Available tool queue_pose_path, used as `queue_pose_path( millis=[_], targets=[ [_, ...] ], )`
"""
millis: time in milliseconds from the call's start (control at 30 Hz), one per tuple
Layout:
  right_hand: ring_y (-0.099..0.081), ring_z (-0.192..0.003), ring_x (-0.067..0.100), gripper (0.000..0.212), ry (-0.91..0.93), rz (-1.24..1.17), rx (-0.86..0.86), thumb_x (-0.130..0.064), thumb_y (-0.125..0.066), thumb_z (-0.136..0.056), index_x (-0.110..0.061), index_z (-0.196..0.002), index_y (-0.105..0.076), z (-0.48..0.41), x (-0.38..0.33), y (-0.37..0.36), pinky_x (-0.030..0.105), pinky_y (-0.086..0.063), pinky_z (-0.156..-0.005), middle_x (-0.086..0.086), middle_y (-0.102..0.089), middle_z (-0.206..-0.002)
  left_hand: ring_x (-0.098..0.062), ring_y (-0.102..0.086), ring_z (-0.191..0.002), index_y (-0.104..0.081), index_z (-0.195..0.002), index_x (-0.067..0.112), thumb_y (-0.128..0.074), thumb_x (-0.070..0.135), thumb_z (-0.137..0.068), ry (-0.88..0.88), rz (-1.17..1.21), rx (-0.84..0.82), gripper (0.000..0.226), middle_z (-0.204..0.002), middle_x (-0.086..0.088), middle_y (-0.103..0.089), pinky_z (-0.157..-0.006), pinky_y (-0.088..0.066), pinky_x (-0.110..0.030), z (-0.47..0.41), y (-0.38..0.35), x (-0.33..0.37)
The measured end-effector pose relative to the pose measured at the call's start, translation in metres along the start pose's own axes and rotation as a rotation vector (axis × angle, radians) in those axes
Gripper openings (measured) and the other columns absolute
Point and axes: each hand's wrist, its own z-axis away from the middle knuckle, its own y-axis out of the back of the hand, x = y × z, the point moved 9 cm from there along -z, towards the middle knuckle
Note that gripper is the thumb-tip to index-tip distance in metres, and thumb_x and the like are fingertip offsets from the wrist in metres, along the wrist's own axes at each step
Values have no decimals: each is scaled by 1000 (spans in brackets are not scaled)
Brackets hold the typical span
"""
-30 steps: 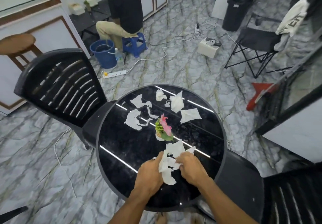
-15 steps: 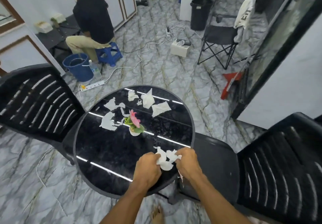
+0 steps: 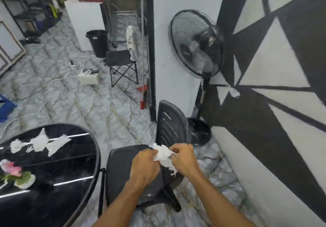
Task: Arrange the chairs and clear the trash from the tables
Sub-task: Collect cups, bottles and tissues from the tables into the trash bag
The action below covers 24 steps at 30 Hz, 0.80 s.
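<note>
Tissue wad (image 3: 163, 154) off table (image 3: 67, 166), over chair (image 3: 120, 170)

Right side of my view: a wall (image 3: 264, 64) painted in black and white angular shapes, with a black pedestal fan (image 3: 195, 44) in front of it. Left and centre I see a grey marbled floor (image 3: 105, 110) crossed by white cables (image 3: 75, 67); a black bin (image 3: 97, 43) stands beside a white cabinet (image 3: 84, 23).

White tissue wad (image 3: 163, 154), black chair (image 3: 123, 170)
</note>
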Motion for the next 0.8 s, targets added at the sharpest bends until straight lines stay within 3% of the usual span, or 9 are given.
queue_pose_path(
  millis=[67, 233, 367, 533, 700, 800],
  targets=[
    [-62, -65, 7, 26, -4, -8, 120, -1, -60, -70, -21, -77, -76, 7, 19, 55, 23, -51, -62, -10, -70, -67, -20, -63, -77, -72, -91, 21, -53, 26, -78, -97, 20, -6, 23, -84, 5, -69, -61, -38, -27, -17, -16, 57],
    [-59, -61, 5, 23, -114, 10, 374, 2, -62, -73, -17, -76, -76, 37, 85, 171, 14, -45, -55, -9, -68, -64, -22, -59, -70, -69, -81, 17, -56, 21, -75, -351, 97, -125, 16, -77, 1, -66, -64, -51, -37, -51, -77, 183],
    [-61, -61, 5, 19, -316, 11, 575, 0, -67, -73, -17, -75, -76, 93, 160, 244, 18, -48, -59, -10, -69, -65, -25, -67, -79, -76, -92, 16, -62, 26, -73, -584, 134, -302, 26, -89, -3, -75, -71, -56, -35, -44, -149, 277],
    [-64, -65, 11, 15, -596, 10, 734, -2, -66, -72, -14, -73, -74, 201, 237, 294, 32, -53, -65, -3, -71, -69, -24, -70, -84, -76, -95, 22, -57, 34, -73, -769, 173, -557, 32, -93, 0, -76, -75, -58, -36, 15, -235, 375],
    [-55, -62, -1, 16, -846, -13, 888, 0, -65, -72, -12, -74, -75, 311, 293, 324, 18, -44, -60, -11, -65, -63, -25, -69, -86, -77, -92, 20, -60, 28, -72, -921, 137, -757, 27, -92, -3, -76, -74, -51, -26, 91, -299, 447],
    [-54, -62, 1, 15, -1022, -55, 929, -4, -69, -77, -18, -77, -76, 380, 336, 330, 20, -42, -65, -15, -63, -65, -28, -69, -85, -77, -89, 18, -66, 25, -75, -986, 97, -832, 19, -89, -5, -75, -70, -50, -27, 136, -331, 481]
  ],
)
